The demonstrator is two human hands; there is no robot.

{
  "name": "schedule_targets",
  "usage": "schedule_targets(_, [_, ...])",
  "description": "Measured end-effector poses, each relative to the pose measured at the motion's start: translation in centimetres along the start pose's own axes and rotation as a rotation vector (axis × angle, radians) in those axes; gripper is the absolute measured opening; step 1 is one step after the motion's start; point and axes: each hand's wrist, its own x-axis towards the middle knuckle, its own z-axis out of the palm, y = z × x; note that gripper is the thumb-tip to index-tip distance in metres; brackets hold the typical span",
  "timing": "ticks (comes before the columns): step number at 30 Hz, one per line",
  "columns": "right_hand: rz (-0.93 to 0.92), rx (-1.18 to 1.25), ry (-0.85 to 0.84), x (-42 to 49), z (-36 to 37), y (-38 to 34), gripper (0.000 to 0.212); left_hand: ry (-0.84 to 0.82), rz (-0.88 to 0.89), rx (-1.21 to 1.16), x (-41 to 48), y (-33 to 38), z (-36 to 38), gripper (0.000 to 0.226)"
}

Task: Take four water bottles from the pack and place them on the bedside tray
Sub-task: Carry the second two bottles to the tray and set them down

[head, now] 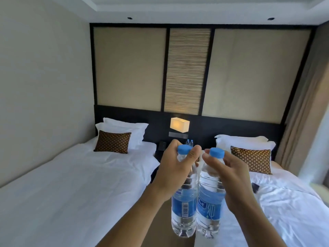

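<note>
Head view: person stands in the aisle between two white-sheeted beds, facing the dark headboard wall. Left hand is wrapped around the neck and shoulder of a clear plastic water bottle with blue cap and blue barcode label, fingers closed on it just under the cap. Right hand is clamped the same way on a second clear plastic water bottle with blue cap and blue label. Both bottles hang upright, side by side, touching or nearly so, near the camera and mid-air over the aisle.

Far centre, on the dark nightstand under the glowing square wall lamp, two small blue-capped bottles stand close together, mostly hidden behind the left hand's fingers. Tray itself is not visible; can't tell if they sit on one. The pack is not in the frame.

Brown patterned cushion on the left bed, matching cushion on the right bed; a dark flat object lies on the right bed, too cropped to identify.

Progress, judged: two bottles look already delivered, the last two are in hand. Left to do: walk forward to the far nightstand and set both down beside the first pair.
</note>
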Motion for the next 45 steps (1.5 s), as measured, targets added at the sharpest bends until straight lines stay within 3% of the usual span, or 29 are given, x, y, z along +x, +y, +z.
schedule_targets(6, [-0.013, -0.008, 0.021, 19.7, 3.6, 6.7, 0.007, -0.075, 0.030, 0.010, 20.8, -9.2, 0.7, 0.032])
schedule_targets(14, [0.023, 0.035, 0.046, 43.6, 5.7, 22.2, 0.008, -0.101, 0.033, -0.007, 44.7, -25.6, 5.4, 0.052])
schedule_targets(21, [0.062, 0.035, -0.004, 67.0, 5.3, 35.1, 0.008, -0.083, 0.053, 0.029, 67.1, -38.3, 10.5, 0.038])
schedule_targets(27, [0.063, -0.004, -0.043, 84.2, 8.1, 44.2, 0.010, -0.146, 0.021, 0.010, 83.0, -48.1, 13.5, 0.040])
schedule_targets(32, [0.093, -0.048, -0.032, 97.3, 11.4, 55.8, 0.011, -0.169, -0.014, 0.004, 96.1, -61.0, 15.7, 0.033])
schedule_targets(38, [0.153, -0.107, 0.003, 109.6, 13.8, 73.6, 0.011, -0.339, -0.024, -0.040, 109.6, -81.1, 19.5, 0.043])
schedule_targets(43, [0.247, -0.092, 0.074, 116.3, 13.3, 89.4, 0.042, -0.388, -0.033, -0.057, 115.2, -97.6, 25.7, 0.058])
schedule_targets(45, [0.277, -0.093, 0.107, 117.7, 12.5, 96.4, 0.032, -0.416, -0.031, -0.053, 115.9, -104.4, 28.7, 0.053])
